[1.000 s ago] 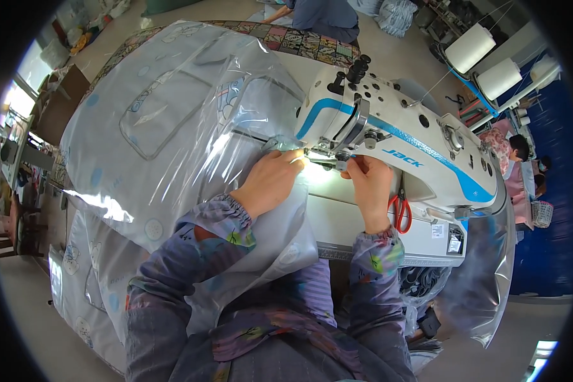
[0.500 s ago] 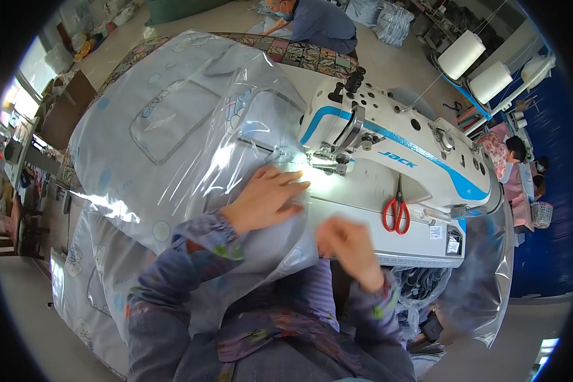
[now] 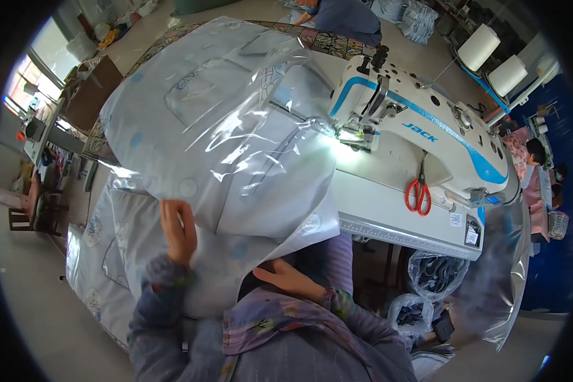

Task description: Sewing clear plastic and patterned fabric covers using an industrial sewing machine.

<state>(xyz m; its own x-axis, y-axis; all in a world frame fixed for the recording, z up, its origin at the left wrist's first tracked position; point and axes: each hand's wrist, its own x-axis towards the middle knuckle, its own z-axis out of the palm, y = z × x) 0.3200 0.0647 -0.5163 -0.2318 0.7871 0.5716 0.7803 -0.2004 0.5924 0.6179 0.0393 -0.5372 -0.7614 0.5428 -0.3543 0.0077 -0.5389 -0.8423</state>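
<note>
A large, glossy pale-grey plastic sheet with blue printed figures lies under the head of a white-and-blue sewing machine and spills toward my lap. My left hand is closed at a fold of the sheet, left of the needle area, fingers bent downward. Near my lap my right hand grips the sheet's near edge; some of its fingers are hidden beneath the material. The machine's lamp lights the presser foot, where the sheet's right edge ends.
Red-handled scissors lie on the machine bed. Thread cones stand at the back right. Bags of dark scraps hang below the table's right side. Another person bends over at the far side; more people are at the right.
Both hands have left the needle area. My left hand moved left and nearer along the sheet; my right hand went down to its near edge. The view has shifted slightly.
</note>
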